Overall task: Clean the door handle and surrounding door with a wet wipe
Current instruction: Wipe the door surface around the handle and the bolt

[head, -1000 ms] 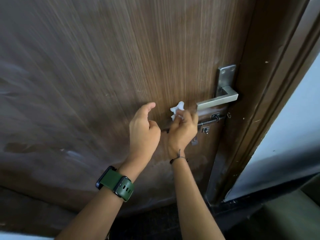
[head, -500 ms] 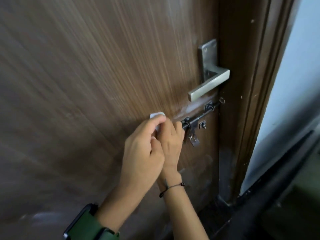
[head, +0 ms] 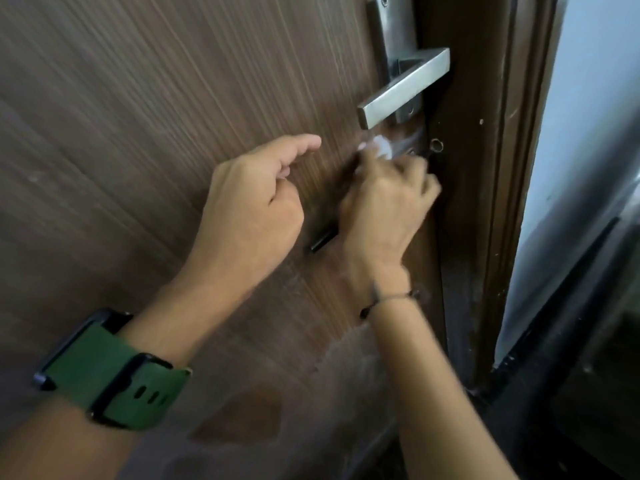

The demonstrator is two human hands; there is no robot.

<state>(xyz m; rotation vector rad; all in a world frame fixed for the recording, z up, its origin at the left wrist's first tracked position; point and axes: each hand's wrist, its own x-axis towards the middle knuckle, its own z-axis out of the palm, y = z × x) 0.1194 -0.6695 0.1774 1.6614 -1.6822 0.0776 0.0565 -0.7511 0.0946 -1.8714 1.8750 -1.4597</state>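
Note:
A brown wood-grain door [head: 173, 133] fills the view. Its silver lever handle [head: 405, 88] on a steel backplate sits at the upper right. My right hand [head: 384, 206] is just below the handle, blurred, fingers closed on a small white wet wipe [head: 379, 147] pressed against the door. It covers most of a black slide bolt [head: 323, 241], of which only the left end shows. My left hand [head: 252, 206] hovers to the left with fingers loosely curled, thumb out, holding nothing; a green watch is on its wrist.
The dark door frame [head: 485, 202] runs down the right with the bolt's ring catch [head: 435, 145] on it. Beyond is a pale wall [head: 588, 133] and dark floor edge. Lighter smudged patches mark the lower door.
My right hand has moved right and up with the wipe, from left of the bolt to just under the handle. My left hand has come off the right hand. The view has closed in.

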